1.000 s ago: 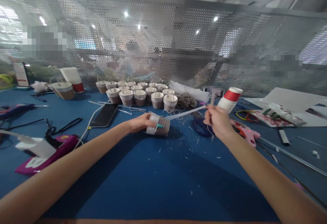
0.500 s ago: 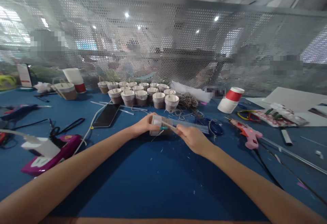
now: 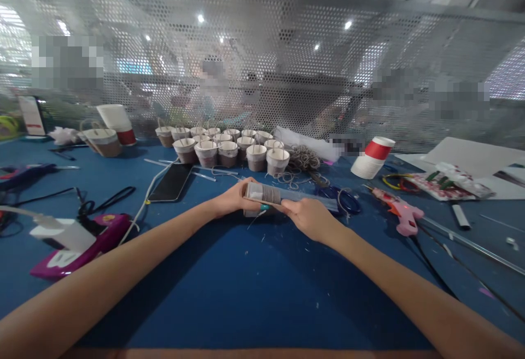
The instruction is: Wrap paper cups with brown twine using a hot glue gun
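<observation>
My left hand (image 3: 233, 198) is wrapped around a small paper cup (image 3: 255, 190) lying on its side, its mouth toward the left. Grey-brown twine (image 3: 270, 194) is wound in close rows around the cup's right part. A taut light-brown strand (image 3: 273, 205) runs along the near side of the cup to my right hand (image 3: 314, 219), whose fingers are closed on its end. Something small and green shows by my left fingertips. Just behind my right hand lie clear glue sticks (image 3: 326, 202) and a blue-handled tool (image 3: 349, 201).
Rows of small twine-handled cups (image 3: 227, 153) stand at the back, beside a tangle of twine (image 3: 305, 158). A phone (image 3: 170, 183) and purple power strip (image 3: 96, 244) lie left. To the right are a pink glue gun (image 3: 404, 217) and stacked cups (image 3: 373, 158).
The cup has turned slightly in my left hand, showing more of the wound twine. My right hand has shifted slightly, still with the strand. The view has moved a little.
</observation>
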